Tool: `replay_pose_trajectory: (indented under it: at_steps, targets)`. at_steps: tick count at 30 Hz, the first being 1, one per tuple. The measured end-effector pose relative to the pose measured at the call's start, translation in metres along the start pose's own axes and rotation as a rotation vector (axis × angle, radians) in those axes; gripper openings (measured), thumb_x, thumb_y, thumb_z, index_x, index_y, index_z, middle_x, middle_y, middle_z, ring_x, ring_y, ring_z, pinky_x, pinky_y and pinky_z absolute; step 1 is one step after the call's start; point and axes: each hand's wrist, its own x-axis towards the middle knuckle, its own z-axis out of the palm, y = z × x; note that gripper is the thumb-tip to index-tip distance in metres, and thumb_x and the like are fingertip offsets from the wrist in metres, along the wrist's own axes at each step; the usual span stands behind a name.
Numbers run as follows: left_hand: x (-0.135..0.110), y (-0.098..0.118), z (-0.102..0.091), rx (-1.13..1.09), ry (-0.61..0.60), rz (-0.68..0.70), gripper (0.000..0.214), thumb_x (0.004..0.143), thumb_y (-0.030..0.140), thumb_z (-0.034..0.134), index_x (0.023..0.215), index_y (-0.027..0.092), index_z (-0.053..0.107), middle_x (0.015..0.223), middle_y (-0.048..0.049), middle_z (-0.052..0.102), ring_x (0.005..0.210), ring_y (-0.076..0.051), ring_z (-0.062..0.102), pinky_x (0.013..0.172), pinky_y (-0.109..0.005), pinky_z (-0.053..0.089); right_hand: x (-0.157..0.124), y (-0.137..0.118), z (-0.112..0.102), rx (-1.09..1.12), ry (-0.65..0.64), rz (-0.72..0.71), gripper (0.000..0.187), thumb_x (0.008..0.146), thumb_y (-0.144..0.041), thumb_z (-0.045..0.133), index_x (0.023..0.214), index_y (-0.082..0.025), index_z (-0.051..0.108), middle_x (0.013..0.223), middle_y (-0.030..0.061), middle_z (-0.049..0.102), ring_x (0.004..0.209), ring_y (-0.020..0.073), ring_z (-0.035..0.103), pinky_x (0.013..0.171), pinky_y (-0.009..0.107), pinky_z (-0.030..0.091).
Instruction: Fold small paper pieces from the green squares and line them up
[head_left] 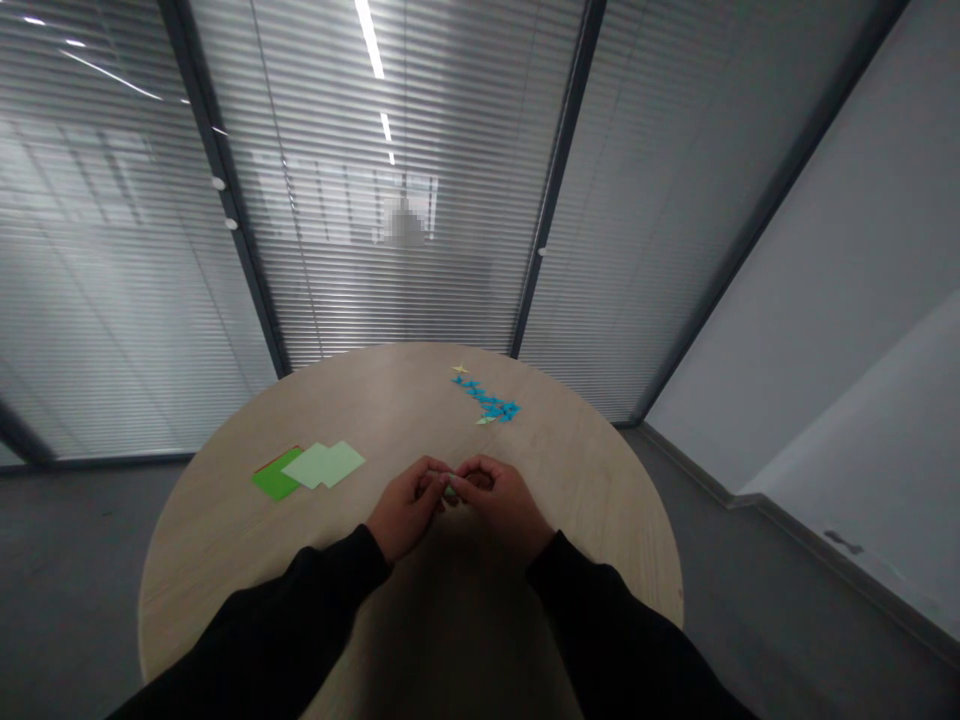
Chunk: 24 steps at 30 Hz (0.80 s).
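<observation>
Pinching a small pale green paper piece (450,491) — mostly hidden by the fingertips — between the left hand (409,508) and right hand (504,503), both grips closed on it and raised above a round wooden table (225,570); green paper sheets (309,470) and blue folded paper shapes (486,400) are lying within reach — to either side.

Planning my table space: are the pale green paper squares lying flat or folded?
Flat: the pale green paper squares lie spread on the table, overlapping a darker green sheet.
</observation>
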Motion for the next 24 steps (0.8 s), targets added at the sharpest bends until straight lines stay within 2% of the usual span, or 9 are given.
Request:
replay_pose_trajectory:
  at_steps: [7, 11, 15, 19, 24]
  targets:
    - [-0.0031, 0.0018, -0.0001, 0.168, 0.039, 0.088, 0.027, 0.095, 0.044, 0.051, 0.096, 0.018, 0.061, 0.078, -0.0054, 0.073, 0.064, -0.016, 0.062, 0.060, -0.027, 0.044, -0.0020, 0.0027, 0.0068, -0.050, 0.063, -0.043, 0.021, 0.078, -0.035, 0.073, 0.076, -0.018, 0.060, 0.069, 0.0018, 0.069, 0.066, 0.0165, 0.066, 0.060, 0.027, 0.049]
    - [-0.0019, 0.0033, -0.0006, 0.103, 0.070, 0.039, 0.029, 0.094, 0.047, 0.052, 0.096, 0.019, 0.058, 0.074, -0.0038, 0.072, 0.058, -0.015, 0.059, 0.056, -0.026, 0.043, 0.0004, 0.0042, 0.0046, 0.039, 0.031, -0.025, 0.020, 0.079, -0.035, 0.071, 0.085, -0.019, 0.060, 0.069, 0.0011, 0.069, 0.064, 0.0153, 0.064, 0.060, 0.026, 0.047]
    - [0.0004, 0.0042, -0.0002, 0.027, 0.114, -0.002, 0.033, 0.092, 0.051, 0.052, 0.093, 0.019, 0.055, 0.071, -0.0037, 0.070, 0.056, -0.015, 0.058, 0.053, -0.025, 0.043, 0.0028, 0.0033, 0.0006, 0.151, -0.008, 0.009, 0.021, 0.079, -0.036, 0.069, 0.083, -0.019, 0.057, 0.067, -0.0006, 0.067, 0.061, 0.0133, 0.060, 0.060, 0.026, 0.045]
    - [0.0007, 0.0039, 0.0001, 0.009, 0.133, -0.030, 0.034, 0.090, 0.053, 0.054, 0.092, 0.019, 0.055, 0.066, -0.0014, 0.068, 0.052, -0.014, 0.056, 0.049, -0.024, 0.040, 0.0013, 0.0038, 0.0017, 0.063, -0.043, 0.014, 0.024, 0.074, -0.034, 0.074, 0.085, -0.018, 0.060, 0.072, 0.0004, 0.068, 0.063, 0.0139, 0.061, 0.059, 0.025, 0.043]
    - [-0.0001, 0.0018, 0.0010, -0.001, 0.079, -0.037, 0.034, 0.091, 0.053, 0.052, 0.090, 0.019, 0.054, 0.070, -0.0024, 0.070, 0.055, -0.014, 0.058, 0.052, -0.024, 0.042, -0.0011, 0.0038, 0.0047, -0.005, 0.004, 0.015, 0.017, 0.079, -0.033, 0.068, 0.082, -0.018, 0.061, 0.070, 0.0017, 0.069, 0.062, 0.0137, 0.060, 0.059, 0.025, 0.043]
